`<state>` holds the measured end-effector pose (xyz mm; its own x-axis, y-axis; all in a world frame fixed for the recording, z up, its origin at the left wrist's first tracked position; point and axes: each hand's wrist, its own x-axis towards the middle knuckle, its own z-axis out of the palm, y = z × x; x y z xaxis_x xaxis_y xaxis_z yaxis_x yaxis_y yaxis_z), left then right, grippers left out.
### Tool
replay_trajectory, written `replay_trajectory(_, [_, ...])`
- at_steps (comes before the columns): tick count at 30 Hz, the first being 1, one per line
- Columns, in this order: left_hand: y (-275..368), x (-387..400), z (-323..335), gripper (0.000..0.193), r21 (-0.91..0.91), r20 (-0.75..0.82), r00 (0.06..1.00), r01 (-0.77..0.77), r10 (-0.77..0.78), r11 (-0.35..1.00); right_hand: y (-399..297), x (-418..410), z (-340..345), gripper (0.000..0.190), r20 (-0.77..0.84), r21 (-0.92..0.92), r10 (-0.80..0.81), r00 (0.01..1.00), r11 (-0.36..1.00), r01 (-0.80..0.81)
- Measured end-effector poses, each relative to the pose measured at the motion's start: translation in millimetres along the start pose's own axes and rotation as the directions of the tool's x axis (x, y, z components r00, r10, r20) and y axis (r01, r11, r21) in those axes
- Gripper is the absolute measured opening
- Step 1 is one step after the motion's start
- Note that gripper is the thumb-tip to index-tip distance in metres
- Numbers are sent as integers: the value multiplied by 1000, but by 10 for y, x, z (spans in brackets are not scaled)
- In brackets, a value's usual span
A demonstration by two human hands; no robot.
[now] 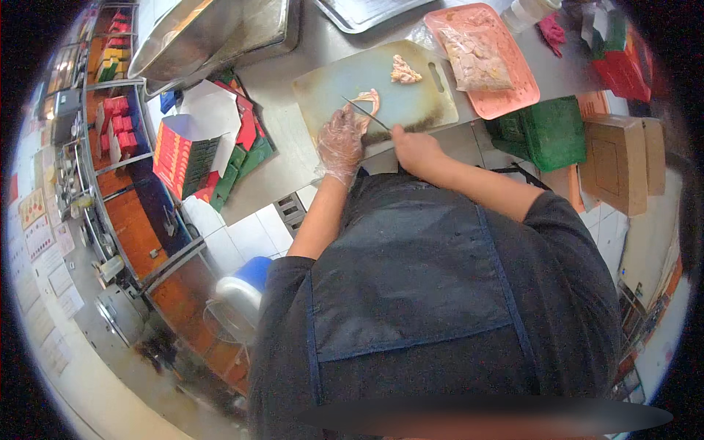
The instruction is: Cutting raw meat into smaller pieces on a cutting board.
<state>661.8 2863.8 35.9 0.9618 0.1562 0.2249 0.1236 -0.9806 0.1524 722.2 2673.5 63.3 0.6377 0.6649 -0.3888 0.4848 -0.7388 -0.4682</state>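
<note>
My left hand (340, 142), in a clear plastic glove, presses on a strip of raw meat (369, 102) near the front edge of a worn cutting board (324, 82). My right hand (413, 148), bare, grips a knife (367, 113) whose thin blade points up and left across the meat, close to the gloved fingers. The knife's handle is hidden in the fist. A small pile of cut raw meat (405, 70) lies at the board's far right, beside the handle slot.
Right of the board, a pink tray (520, 71) holds a clear bag of pale meat pieces (476, 60). Folded cardboard boxes (184, 148) stand at the left. Steel pans (264, 33) are at the far left. A green basket (554, 133) and brown cartons (613, 165) stand at the right.
</note>
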Motion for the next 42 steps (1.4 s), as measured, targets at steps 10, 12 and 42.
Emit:
replay_trajectory(10, [-45,33,-50,39,8,83,997,6,-6,1000,341,-658,-339,19,167,-39,32,985,999,-26])
replay_trajectory(12, [-46,36,-48,37,-6,49,999,4,-4,1000,375,-699,-397,21,159,-39,8,987,999,-1])
replay_trajectory(42, [-71,-55,1,40,26,20,1000,-14,13,1000,-8,-91,-414,23,-107,70,-35,994,997,43])
